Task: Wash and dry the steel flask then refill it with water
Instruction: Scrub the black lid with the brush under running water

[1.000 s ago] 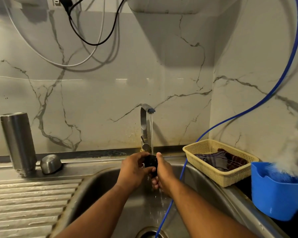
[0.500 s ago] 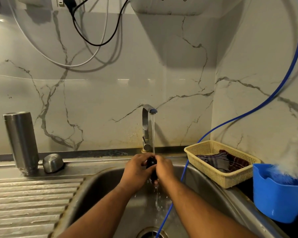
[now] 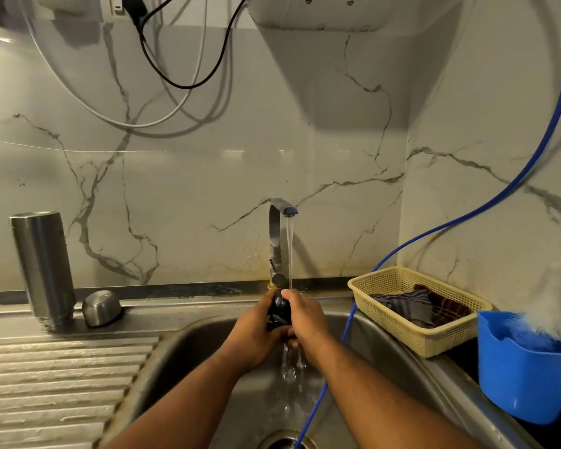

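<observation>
While the tap runs, the tall brushed-steel flask body (image 3: 42, 270) stands mouth-down at the back left corner of the ribbed steel draining board (image 3: 46, 384), close to the marble wall. Being tall, narrow and wet on a sloped, slick surface, it could topple if an elbow or sleeve brushes it. Just beside it to the right lies the small domed steel cap (image 3: 101, 307), which looks round enough to roll toward the sink basin (image 3: 188, 361) if nudged.

Over the back of the basin, the left hand (image 3: 256, 332) and right hand (image 3: 305, 322) are both closed around a small black plastic part (image 3: 278, 311), probably the flask's inner stopper, held under the stream from the bent steel tap (image 3: 277, 241). How firm the grip is cannot be told, since the fingers mostly hide the part. Wet hands on a small smooth piece invite a slip, and the open drain (image 3: 284, 443) sits almost directly below.

A thin blue hose (image 3: 344, 345) hangs down into the basin just right of the right forearm; snagging it could jerk the hand or drag the hose across the work. On the right edge of the sink sit a cream plastic basket (image 3: 434, 338) holding dark cloths (image 3: 412, 306) and a blue plastic tub (image 3: 525, 377), near enough that splashes could dampen the cloths likely wanted for drying.
</observation>
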Tool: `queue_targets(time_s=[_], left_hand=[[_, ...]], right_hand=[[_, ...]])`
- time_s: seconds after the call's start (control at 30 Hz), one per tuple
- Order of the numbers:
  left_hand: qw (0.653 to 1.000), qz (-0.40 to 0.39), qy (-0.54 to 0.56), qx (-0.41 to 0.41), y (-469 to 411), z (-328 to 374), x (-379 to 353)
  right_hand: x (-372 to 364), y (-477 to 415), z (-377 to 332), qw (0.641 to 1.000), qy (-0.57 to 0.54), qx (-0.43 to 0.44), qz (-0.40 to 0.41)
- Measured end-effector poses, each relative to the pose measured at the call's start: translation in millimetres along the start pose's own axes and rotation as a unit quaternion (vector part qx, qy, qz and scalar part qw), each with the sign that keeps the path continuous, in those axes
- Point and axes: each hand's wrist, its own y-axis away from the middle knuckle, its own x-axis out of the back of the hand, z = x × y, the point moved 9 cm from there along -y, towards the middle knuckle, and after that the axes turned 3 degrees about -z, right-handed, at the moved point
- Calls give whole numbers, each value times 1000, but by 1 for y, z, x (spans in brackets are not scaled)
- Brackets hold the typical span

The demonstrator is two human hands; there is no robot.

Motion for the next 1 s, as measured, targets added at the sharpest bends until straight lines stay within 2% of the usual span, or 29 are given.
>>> queue_targets(time_s=[0.1,0.2,0.27,0.33,0.4,0.5,0.73,0.93,1.0], left_hand=[[998,19,-55,-16,2,12,4],[995,16,-100,-19,4,23,-6],[994,15,-111,-14,6,24,-13],[995,12,-100,-7,7,21,-15],[996,11,-86,1,6,17,-12],[996,11,-85,15,7,9,-4],[992,3,-126,23,9,8,2],[994,15,-107,17,9,4,3],[995,24,-91,15,6,4,2]], right_hand=[[5,-1,-7,1000,5,14,26],[17,-4,-3,998,10,-7,63],[25,-4,0,996,11,-19,81],[27,-1,-3,994,60,6,86],[19,2,-7,991,116,40,58],[2,6,-9,988,138,69,-6],[1,6,-8,985,154,58,-55],[7,1,-5,980,193,50,-4],[5,2,-5,979,189,69,-20]])
